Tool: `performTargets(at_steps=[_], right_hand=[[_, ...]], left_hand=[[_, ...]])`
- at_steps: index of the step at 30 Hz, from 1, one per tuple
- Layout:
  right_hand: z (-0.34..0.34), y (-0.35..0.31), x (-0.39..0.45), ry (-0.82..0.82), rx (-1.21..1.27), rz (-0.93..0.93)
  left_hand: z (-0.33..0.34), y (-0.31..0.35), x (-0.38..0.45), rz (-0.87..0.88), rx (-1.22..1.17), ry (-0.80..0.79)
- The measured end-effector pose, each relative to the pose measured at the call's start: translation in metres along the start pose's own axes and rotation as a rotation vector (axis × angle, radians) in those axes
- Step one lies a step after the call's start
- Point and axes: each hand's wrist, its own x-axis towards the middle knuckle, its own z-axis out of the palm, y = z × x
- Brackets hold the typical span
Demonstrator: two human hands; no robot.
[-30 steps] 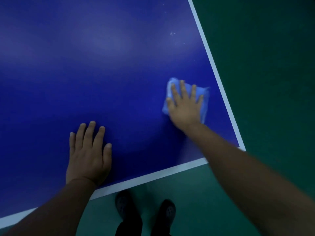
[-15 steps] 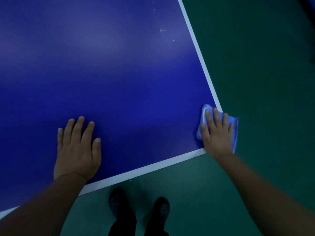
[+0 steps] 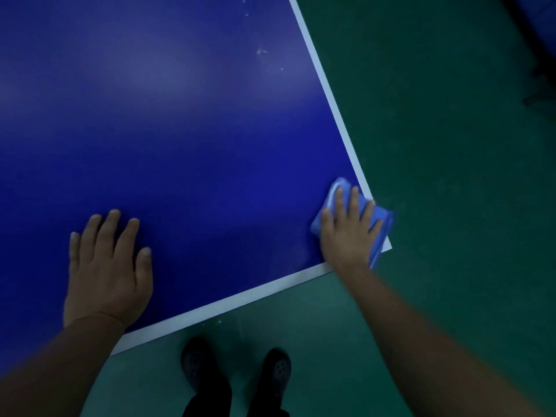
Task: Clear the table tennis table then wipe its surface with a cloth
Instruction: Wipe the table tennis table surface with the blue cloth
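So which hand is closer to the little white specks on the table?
The right hand. It presses the blue cloth at the table's corner, below the white specks. The left hand lies flat on the table, farther away by the near edge.

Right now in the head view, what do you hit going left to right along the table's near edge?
Left hand flat on the blue table → right hand pressing the light blue cloth at the table's corner → green floor.
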Motion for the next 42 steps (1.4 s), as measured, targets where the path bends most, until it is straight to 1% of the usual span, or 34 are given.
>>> performTargets(at_steps=[2, 3, 4, 5, 7, 9, 10, 11, 12, 15, 16, 17, 18, 19, 21, 22, 23, 24, 25, 26, 27, 28, 30, 32, 34, 35, 36, 38, 39, 40, 42], right_hand=[[0.011, -0.008, -0.043, -0.018, -0.037, -0.173], [0.01, -0.003, -0.054, -0.055, -0.069, -0.277], [0.007, 0.006, -0.051, -0.093, -0.118, -0.366], [0.004, 0.014, -0.039, -0.11, -0.156, -0.411], [-0.007, 0.022, -0.011, -0.117, -0.155, -0.347], [-0.012, 0.016, 0.006, -0.111, -0.072, -0.196], [-0.011, 0.005, 0.002, -0.097, -0.051, -0.157], [-0.006, -0.006, -0.01, -0.076, -0.061, -0.169], [0.001, -0.015, -0.026, -0.048, -0.07, -0.247], [0.014, -0.012, -0.062, -0.008, -0.034, -0.676], [0.011, -0.002, -0.054, 0.008, -0.034, -0.759], [0.006, 0.01, -0.038, 0.034, -0.036, -0.755], [0.001, 0.021, -0.019, 0.055, 0.001, -0.665], [-0.007, 0.034, 0.001, 0.075, 0.07, -0.524], [-0.029, 0.06, 0.035, 0.078, 0.246, -0.196], [-0.038, 0.07, 0.048, 0.096, 0.358, -0.028], [-0.046, 0.075, 0.057, 0.146, 0.442, 0.094], [-0.052, 0.076, 0.063, 0.227, 0.503, 0.14], [-0.058, 0.07, 0.064, 0.319, 0.542, 0.114], [-0.064, 0.058, 0.063, 0.392, 0.576, 0.037], [-0.067, 0.043, 0.06, 0.428, 0.572, -0.077], [-0.067, 0.024, 0.053, 0.43, 0.525, -0.221], [-0.051, -0.013, 0.025, 0.338, 0.363, -0.515], [-0.02, -0.043, -0.017, 0.226, 0.239, -0.766], [-0.001, -0.053, -0.045, 0.075, 0.204, -0.901], [0.002, -0.048, -0.046, 0.046, 0.187, -0.925], [0.002, -0.038, -0.036, 0.063, 0.146, -0.931], [-0.003, -0.013, -0.003, 0.179, 0.043, -0.879], [-0.007, -0.003, 0.015, 0.214, 0.013, -0.787], [-0.012, 0.004, 0.03, 0.205, 0.016, -0.648], [-0.015, -0.002, 0.045, 0.219, 0.104, -0.356]], left_hand=[[-0.002, 0.001, 0.0, -0.01, 0.004, -0.005], [-0.002, 0.001, 0.001, -0.013, 0.009, -0.01], [-0.001, 0.001, 0.0, -0.015, 0.009, -0.014], [-0.001, 0.0, 0.0, -0.015, 0.009, -0.016], [-0.001, 0.0, 0.0, -0.012, 0.008, -0.014], [0.0, 0.0, -0.001, -0.011, 0.009, -0.01], [0.0, -0.001, -0.001, -0.01, 0.012, -0.011], [0.001, -0.001, 0.0, -0.008, 0.014, -0.013], [0.001, -0.001, 0.0, -0.008, 0.015, -0.013], [0.002, -0.003, 0.001, -0.008, 0.024, -0.026], [0.002, -0.004, 0.001, -0.008, 0.021, -0.027], [0.002, -0.004, 0.001, -0.006, 0.021, -0.023], [0.002, -0.004, 0.0, -0.003, 0.024, -0.02], [0.002, -0.004, 0.0, 0.001, 0.025, -0.018], [0.001, -0.003, 0.0, 0.001, 0.019, -0.011], [0.0, -0.003, 0.001, 0.001, 0.019, -0.011], [0.0, -0.002, 0.0, 0.002, 0.02, -0.014], [0.0, -0.002, 0.0, -0.002, 0.019, -0.014], [0.0, -0.001, 0.0, -0.004, 0.015, -0.011], [0.0, -0.001, 0.001, -0.005, 0.012, -0.007], [0.0, 0.0, 0.0, -0.004, 0.01, -0.004], [0.0, 0.0, 0.001, -0.004, 0.01, -0.005], [-0.001, 0.002, 0.001, -0.002, 0.014, -0.01], [-0.001, 0.002, 0.0, -0.004, 0.018, -0.015], [-0.002, 0.001, -0.001, -0.007, 0.015, -0.023], [-0.002, 0.0, -0.001, -0.006, 0.012, -0.025], [-0.002, 0.0, -0.001, -0.004, 0.01, -0.025], [-0.003, -0.001, 0.0, -0.001, 0.006, -0.021], [-0.003, -0.001, -0.001, -0.002, 0.003, -0.018], [-0.003, -0.002, -0.001, -0.004, 0.004, -0.016], [-0.003, -0.002, -0.002, -0.006, 0.011, -0.014]])
